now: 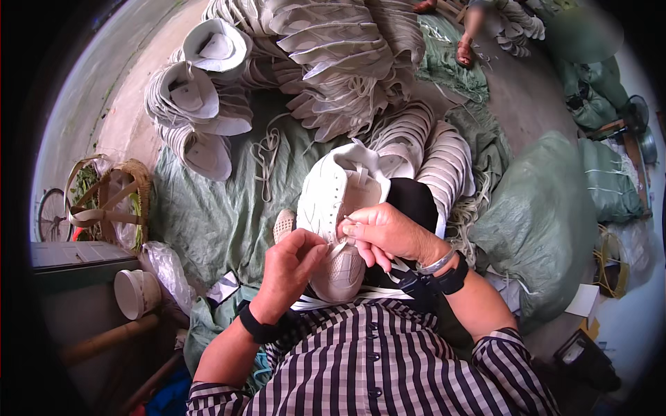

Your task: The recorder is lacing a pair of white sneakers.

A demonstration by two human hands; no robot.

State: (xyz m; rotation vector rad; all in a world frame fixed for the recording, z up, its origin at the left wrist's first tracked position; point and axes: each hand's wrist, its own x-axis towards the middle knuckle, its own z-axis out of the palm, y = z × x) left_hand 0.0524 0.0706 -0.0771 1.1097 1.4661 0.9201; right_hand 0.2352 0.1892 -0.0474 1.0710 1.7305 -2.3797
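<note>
A white shoe upper (320,187) lies across my lap, its open collar pointing away from me and its mesh toe toward me. Over its eyelets my left hand (284,269) is closed in a pinch on the white shoelace (338,247), at the left side of the shoe. My right hand (400,233) pinches lace too, its thumb and forefinger over the eyelet rows and the other fingers curled. More white laces (392,294) trail across my lap below the toe. The exact lace ends between my fingertips are partly hidden.
Stacked white shoe uppers (333,48) rise in front of me, with smaller stacks (182,93) to the left. Green woven sheeting (201,201) covers the ground. A full green sack (538,222) stands at my right, a white bucket (137,293) at my left. Another person's foot (465,53) shows far off.
</note>
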